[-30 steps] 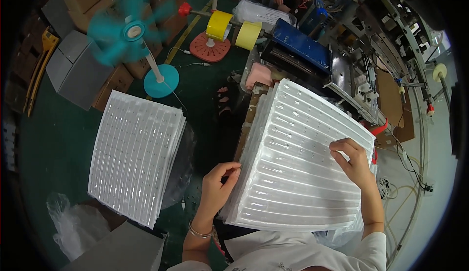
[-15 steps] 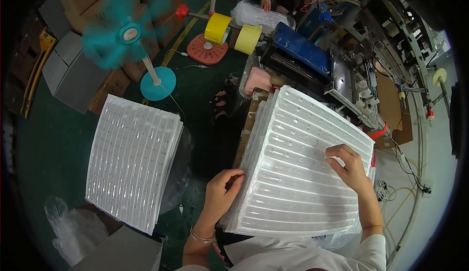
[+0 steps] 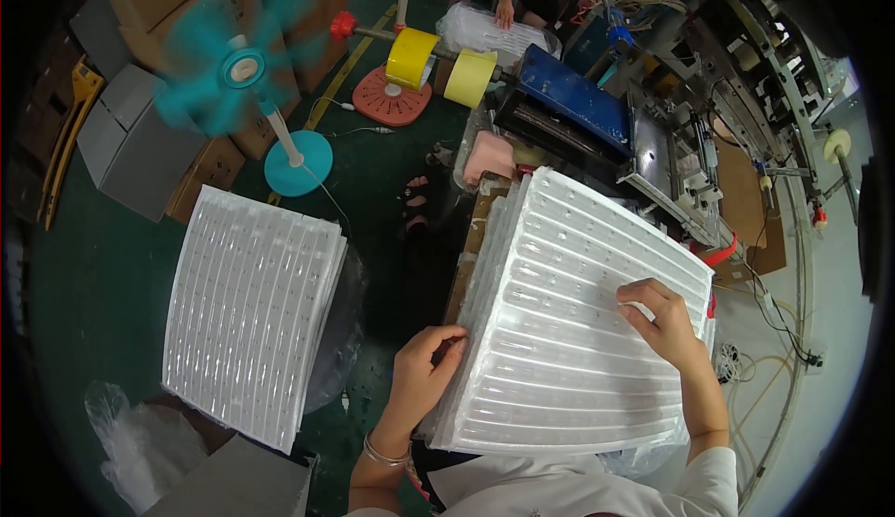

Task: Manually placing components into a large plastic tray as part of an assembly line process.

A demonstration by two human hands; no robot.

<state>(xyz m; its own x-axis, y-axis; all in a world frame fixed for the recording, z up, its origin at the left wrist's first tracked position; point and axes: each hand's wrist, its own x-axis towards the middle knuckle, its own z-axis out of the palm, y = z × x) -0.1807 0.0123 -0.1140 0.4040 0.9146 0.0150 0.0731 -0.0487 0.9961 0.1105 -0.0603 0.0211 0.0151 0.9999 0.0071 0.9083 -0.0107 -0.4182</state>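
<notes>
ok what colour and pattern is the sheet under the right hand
The sheet is white with parallel bands, seen best in the head view.

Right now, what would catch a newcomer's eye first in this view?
Likely the big stack of white ribbed sheets at centre right, with the left hand at its left edge and the right hand over its top. Then the teal fan at upper left, blurred around its hub, and two yellow rolls near the top centre.
</notes>
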